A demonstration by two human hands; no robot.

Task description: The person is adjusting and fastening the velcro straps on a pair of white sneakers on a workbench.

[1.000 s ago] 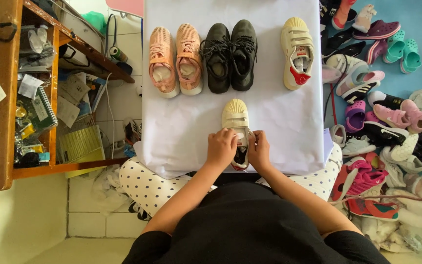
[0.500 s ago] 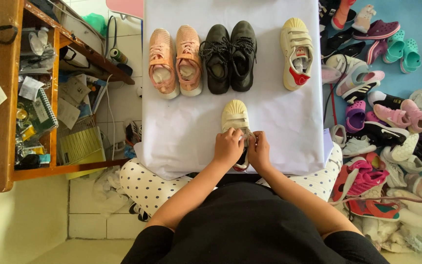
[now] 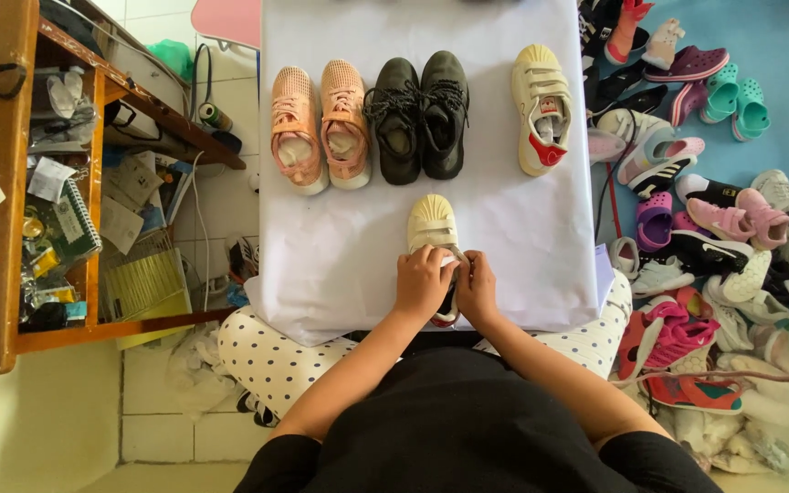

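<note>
A cream sneaker [image 3: 433, 222] with a ribbed toe and red heel lies toe-away on the white cloth-covered table [image 3: 340, 265], near its front edge. My left hand [image 3: 423, 285] and my right hand [image 3: 478, 289] both sit on the shoe's middle, fingers pinched at its lacing or strap; the detail under them is hidden. Its cream partner [image 3: 541, 110] lies at the back right. A black pair [image 3: 422, 114] and a pink pair [image 3: 320, 126] stand in a row to the left of it.
A heap of several mixed shoes [image 3: 714, 228] covers the blue floor on the right. A wooden shelf unit [image 3: 11, 183] crammed with papers and clutter stands on the left. A polka-dot cushion [image 3: 271, 361] pokes out under the table's front.
Both hands stay on the cream sneaker, with only small finger shifts over its middle. The shoe has not moved.
</note>
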